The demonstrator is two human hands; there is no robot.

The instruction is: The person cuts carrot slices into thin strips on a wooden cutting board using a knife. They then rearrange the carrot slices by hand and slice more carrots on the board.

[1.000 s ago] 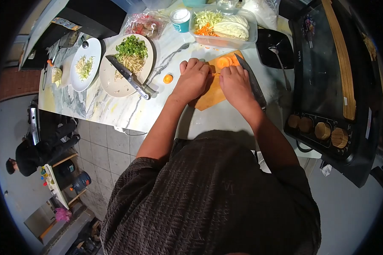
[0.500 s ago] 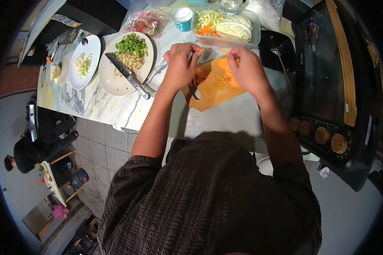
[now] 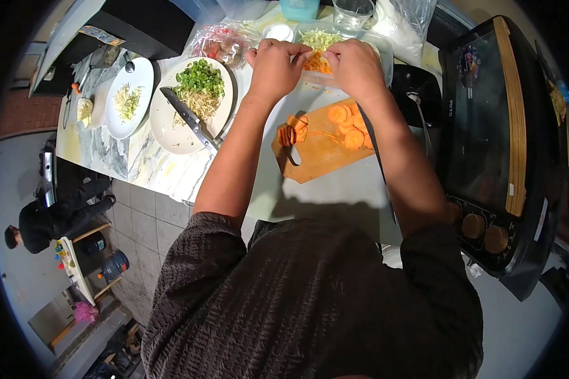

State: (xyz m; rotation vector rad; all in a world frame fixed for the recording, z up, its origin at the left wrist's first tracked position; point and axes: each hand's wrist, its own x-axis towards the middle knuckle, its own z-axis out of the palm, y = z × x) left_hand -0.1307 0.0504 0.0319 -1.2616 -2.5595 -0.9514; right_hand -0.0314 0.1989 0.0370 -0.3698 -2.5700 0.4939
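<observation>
Far left, beyond the bench: a person in dark clothing. On the bench, a white oval plate with pale shreds and a spoon. Just right, a cream plate with chopped greens and sprouts, a knife lying across it. Clear plastic bag behind.

Centre: left hand raised over the near left side of a clear container, fingers curled, thumb near forefinger. Cutting board nearer the body; stacked carrot pieces at its left end, carrot rounds at its right. In the container, shredded cabbage and carrot shreds, between the hands. Right hand over the container's right part, fingers bent; for both hands, cannot tell whether anything is pinched.

Right: black dish with a spoon, then a dark griddle.
</observation>
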